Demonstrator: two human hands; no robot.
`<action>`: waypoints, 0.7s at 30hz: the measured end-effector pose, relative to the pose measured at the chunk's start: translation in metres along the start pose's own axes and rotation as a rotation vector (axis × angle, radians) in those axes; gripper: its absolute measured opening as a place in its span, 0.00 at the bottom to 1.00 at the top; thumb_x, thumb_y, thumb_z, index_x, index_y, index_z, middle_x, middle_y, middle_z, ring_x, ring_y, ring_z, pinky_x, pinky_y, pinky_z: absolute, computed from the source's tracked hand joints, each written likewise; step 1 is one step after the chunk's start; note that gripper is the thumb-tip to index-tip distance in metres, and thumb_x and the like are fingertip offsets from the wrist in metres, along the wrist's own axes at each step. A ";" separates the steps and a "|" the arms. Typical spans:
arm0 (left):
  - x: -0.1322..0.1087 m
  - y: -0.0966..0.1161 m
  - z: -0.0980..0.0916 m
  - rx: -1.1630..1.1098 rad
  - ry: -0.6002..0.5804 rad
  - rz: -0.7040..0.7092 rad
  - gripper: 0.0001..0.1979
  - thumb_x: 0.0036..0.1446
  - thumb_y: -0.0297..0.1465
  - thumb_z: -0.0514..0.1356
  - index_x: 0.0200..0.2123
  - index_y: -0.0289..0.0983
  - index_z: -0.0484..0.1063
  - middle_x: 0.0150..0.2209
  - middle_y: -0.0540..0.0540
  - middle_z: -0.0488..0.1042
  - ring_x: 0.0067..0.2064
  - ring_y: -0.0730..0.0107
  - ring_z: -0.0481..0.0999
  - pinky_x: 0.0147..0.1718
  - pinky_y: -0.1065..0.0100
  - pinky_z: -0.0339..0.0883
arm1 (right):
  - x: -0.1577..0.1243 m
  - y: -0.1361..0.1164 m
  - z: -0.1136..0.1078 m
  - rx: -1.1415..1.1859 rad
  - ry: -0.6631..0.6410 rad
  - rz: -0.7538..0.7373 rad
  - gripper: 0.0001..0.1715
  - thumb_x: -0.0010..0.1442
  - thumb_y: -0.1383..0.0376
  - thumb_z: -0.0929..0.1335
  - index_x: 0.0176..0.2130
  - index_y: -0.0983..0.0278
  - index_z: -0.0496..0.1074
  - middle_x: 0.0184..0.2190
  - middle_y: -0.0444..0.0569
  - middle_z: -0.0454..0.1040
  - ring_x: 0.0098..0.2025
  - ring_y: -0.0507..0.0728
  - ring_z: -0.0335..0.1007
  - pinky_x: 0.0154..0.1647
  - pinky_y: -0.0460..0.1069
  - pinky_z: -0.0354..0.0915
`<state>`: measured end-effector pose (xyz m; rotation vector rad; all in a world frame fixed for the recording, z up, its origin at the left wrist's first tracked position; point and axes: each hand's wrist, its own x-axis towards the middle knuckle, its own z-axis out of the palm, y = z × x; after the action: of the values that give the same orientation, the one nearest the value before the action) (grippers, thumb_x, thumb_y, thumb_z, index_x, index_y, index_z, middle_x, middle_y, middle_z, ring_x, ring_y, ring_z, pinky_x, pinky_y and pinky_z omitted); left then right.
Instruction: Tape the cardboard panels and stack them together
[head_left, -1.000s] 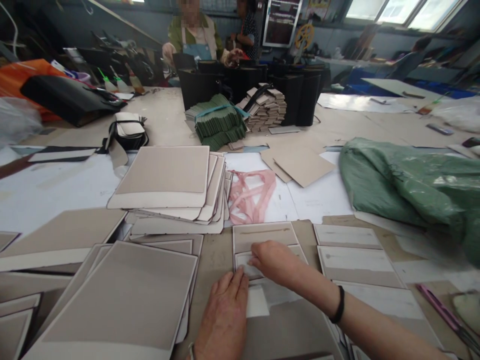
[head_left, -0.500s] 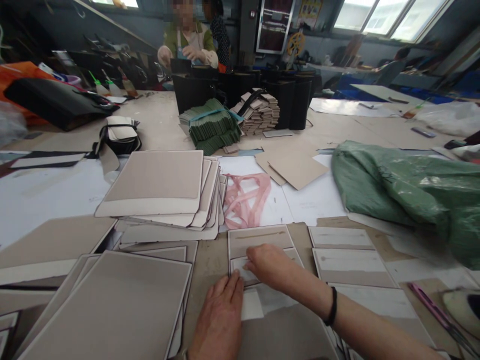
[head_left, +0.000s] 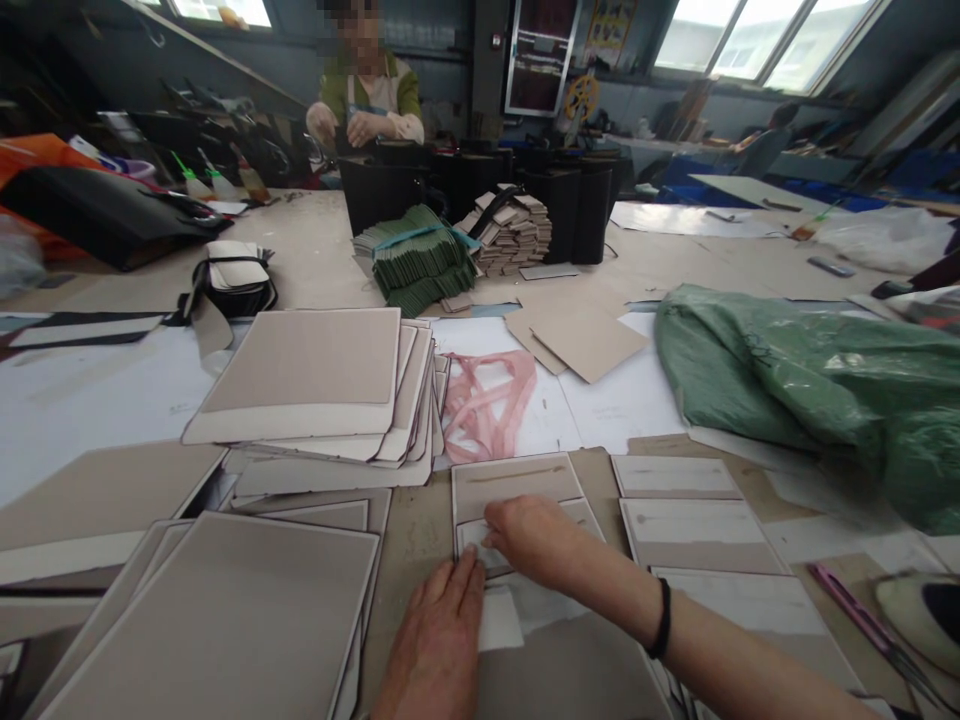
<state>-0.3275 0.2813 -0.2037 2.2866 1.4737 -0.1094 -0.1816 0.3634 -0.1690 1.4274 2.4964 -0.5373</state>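
My right hand [head_left: 536,540], a black band on its wrist, lies over a small grey-and-white card panel [head_left: 516,482] in front of me, its fingers curled down onto the panel's lower strip. My left hand [head_left: 435,640] rests flat beside it, fingers together, with the tips touching the left edge of that panel. More such panels [head_left: 690,530] lie in a row just to the right.
Stacks of larger grey boards [head_left: 315,385] sit left and ahead. A pink plastic bag [head_left: 484,395], a green plastic sack [head_left: 810,385], green card bundles [head_left: 416,260] and black boxes [head_left: 570,210] lie further off. A person in an apron [head_left: 367,95] works at the far side.
Both hands stay on the small panel and shift only slightly. The camera view has drifted a little, and the far person's hands have moved together.
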 end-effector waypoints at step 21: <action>0.001 0.003 -0.001 0.172 0.009 -0.001 0.33 0.45 0.12 0.39 0.55 0.31 0.59 0.57 0.43 0.58 0.54 0.61 0.63 0.51 0.60 0.61 | -0.031 0.035 -0.001 0.095 -0.021 0.188 0.11 0.56 0.60 0.66 0.32 0.65 0.72 0.31 0.56 0.76 0.35 0.62 0.72 0.30 0.48 0.59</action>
<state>-0.3250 0.2812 -0.2024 2.4237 1.5226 -0.2348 -0.1356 0.3564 -0.1641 1.6616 2.3164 -0.6371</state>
